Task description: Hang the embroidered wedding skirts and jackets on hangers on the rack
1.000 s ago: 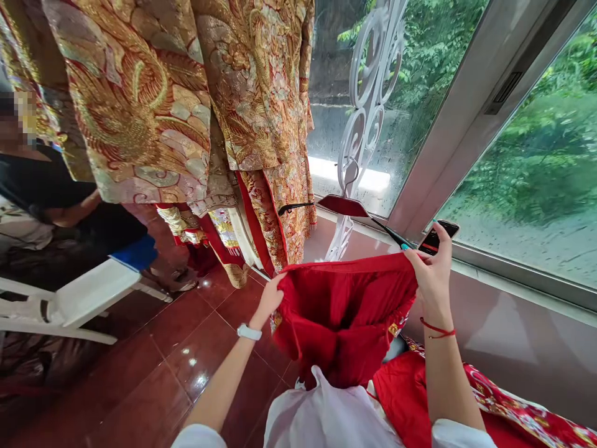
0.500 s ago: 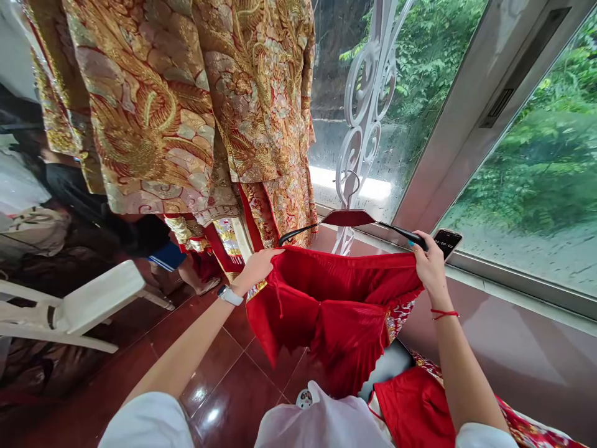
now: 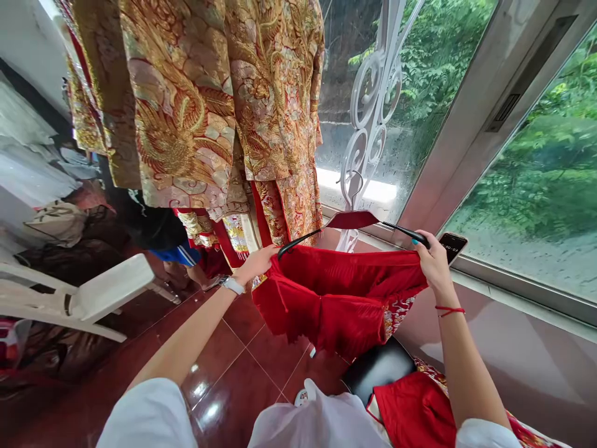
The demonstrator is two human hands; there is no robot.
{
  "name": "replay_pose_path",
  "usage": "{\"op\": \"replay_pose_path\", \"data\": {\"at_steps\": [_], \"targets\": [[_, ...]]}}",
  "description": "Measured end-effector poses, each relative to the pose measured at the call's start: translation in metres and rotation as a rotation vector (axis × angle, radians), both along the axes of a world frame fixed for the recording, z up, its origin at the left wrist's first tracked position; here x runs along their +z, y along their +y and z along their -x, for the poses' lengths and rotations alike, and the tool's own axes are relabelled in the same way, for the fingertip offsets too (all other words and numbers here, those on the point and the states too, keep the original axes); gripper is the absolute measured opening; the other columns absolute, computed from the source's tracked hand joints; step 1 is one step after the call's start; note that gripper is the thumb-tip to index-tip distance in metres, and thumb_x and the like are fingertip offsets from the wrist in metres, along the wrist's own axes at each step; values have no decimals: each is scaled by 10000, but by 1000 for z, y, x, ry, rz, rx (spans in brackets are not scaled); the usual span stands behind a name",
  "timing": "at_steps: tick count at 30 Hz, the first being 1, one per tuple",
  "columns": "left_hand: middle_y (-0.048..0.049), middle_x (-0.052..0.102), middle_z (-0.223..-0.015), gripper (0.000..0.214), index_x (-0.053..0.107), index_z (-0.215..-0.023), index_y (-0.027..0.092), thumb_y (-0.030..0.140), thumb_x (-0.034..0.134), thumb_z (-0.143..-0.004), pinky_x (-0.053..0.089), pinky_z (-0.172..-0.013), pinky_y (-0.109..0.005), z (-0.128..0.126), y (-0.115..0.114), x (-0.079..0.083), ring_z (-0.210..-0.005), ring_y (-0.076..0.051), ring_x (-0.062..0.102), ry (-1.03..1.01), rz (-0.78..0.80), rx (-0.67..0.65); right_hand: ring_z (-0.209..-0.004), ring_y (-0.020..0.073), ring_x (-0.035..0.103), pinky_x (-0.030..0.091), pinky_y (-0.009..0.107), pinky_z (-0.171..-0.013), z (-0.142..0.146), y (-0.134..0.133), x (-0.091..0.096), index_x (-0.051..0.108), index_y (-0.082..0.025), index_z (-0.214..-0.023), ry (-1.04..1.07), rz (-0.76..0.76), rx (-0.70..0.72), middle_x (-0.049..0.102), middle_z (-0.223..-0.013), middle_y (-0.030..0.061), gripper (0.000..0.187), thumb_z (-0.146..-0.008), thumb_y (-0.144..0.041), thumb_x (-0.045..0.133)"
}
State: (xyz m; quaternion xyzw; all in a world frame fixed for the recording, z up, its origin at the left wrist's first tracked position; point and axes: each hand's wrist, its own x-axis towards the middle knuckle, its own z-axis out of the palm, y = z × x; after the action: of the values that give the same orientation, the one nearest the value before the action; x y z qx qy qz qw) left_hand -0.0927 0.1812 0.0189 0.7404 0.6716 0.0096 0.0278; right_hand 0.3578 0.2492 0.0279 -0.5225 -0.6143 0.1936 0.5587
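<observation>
While gold-embroidered brocade robes crowd the left of the slim black-and-maroon clothes hanger and white scrolled metalwork rises behind it, glossy red floor tiles spread below. Just under the hanger, the bright red cloth garment stretches crosswise, its long waist opening facing up. The left hand pinches its left end; the right hand pinches its right end against the hanger's tip.

Red garment now close by the hanger's left end, more black seat visible
</observation>
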Motion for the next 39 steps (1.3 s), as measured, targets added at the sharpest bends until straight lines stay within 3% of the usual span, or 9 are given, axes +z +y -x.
{"op": "replay_pose_path", "data": {"at_steps": [4,8,12,16,22,27,32,36,39], "targets": [[-21,575,-1455,808,467,-1487,313,-51,372,-771,455,-1092,-339,7,-2,20,-1342,-224,540,-82,-23,-17,-700,175,533,441,316,-674,4,-6,-1,615,-191,-1069,-1,-42,-8,628,-893,46,328,-825,-395,531],[-80,540,-1487,796,435,-1513,233,-32,361,-766,457,-1091,-388,0,1,45,-1332,-255,547,-177,-75,-9,-758,187,556,454,317,-709,4,-11,5,609,-192,-1078,-1,-89,-28,632,-933,55,313,-826,-362,537],[-96,559,-1468,753,492,-1473,165,-29,360,-757,397,-1145,-381,-23,13,73,-1339,-241,537,-300,-148,-2,-733,179,534,446,318,-702,3,-19,7,602,-194,-1103,-33,-97,-31,623,-933,52,317,-842,-355,521],[-116,538,-1484,679,542,-1426,133,-9,371,-784,353,-1181,-407,-63,17,92,-1382,-258,490,-331,-223,34,-625,145,427,389,296,-617,7,-30,2,592,-185,-1128,-32,-62,-7,598,-914,44,346,-851,-375,511],[-171,558,-1435,590,570,-1360,82,15,401,-799,409,-1144,-420,-111,16,83,-1336,-282,526,-230,-320,-42,-585,143,375,358,297,-582,17,-37,-7,592,-179,-1138,22,-7,-22,592,-875,42,367,-852,-383,485],[-168,659,-1171,371,629,-1186,94,242,538,-858,491,-1030,-445,-116,25,75,-1122,-322,621,-201,-461,-1,-581,137,377,346,287,-555,19,-33,-14,588,-176,-1137,78,28,15,607,-901,49,372,-844,-376,475],[-179,613,-1146,228,608,-1089,124,235,472,-944,446,-1044,-483,-112,32,64,-1179,-351,561,-14,-602,-92,-664,156,451,396,302,-620,19,-24,-21,592,-175,-1111,112,19,28,628,-994,74,367,-833,-390,483],[-160,555,-1232,258,540,-1172,163,175,353,-995,535,-806,-351,-107,35,63,-985,-259,659,36,-507,-127,-676,149,458,422,296,-632,15,-23,-21,578,-174,-1155,96,31,60,622,-1019,76,387,-860,-399,469],[-147,570,-1216,358,486,-1270,160,99,282,-982,529,-712,-311,-105,35,67,-934,-242,676,152,-405,-168,-648,128,467,457,282,-627,1,-34,-22,455,-190,-1381,76,92,195,619,-1027,66,563,-870,-412,538]]}}
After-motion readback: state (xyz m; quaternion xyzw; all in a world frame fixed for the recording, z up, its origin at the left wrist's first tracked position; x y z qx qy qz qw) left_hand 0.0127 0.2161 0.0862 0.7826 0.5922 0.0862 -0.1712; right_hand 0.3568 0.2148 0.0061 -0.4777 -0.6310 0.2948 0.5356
